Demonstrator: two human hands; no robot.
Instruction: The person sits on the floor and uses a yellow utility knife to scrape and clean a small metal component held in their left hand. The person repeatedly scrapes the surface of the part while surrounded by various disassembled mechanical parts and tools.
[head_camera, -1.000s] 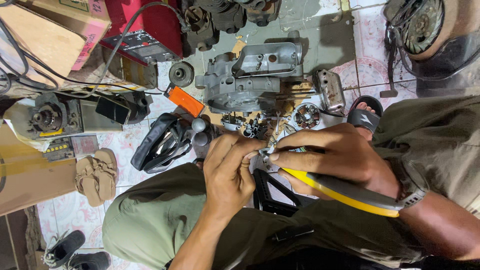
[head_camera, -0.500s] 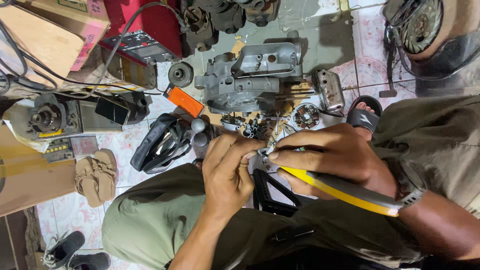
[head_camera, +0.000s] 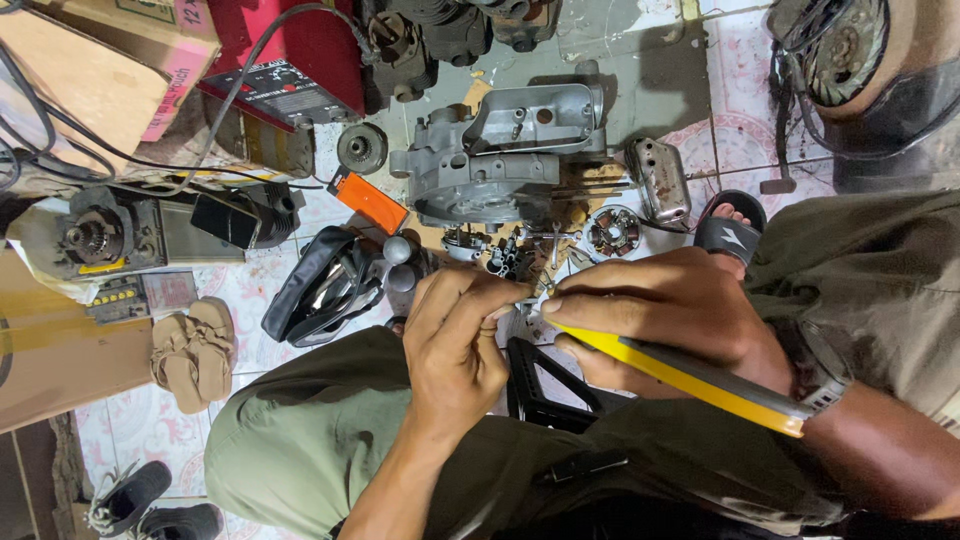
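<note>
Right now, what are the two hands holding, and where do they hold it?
The right hand holds yellow-handled pliers by the handles. The left hand pinches a small metal part at its edge with the fingertips; what the part is cannot be told.

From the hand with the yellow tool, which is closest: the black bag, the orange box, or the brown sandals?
Measured from the right hand:
1. Black bag, on the floor just past the left hand.
2. Orange box, higher up, beside the grey engine case.
3. Brown sandals, far over by the cardboard.

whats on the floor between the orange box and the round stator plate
In the head view, a cluster of small metal engine parts lies between the orange box and the stator plate.
</note>
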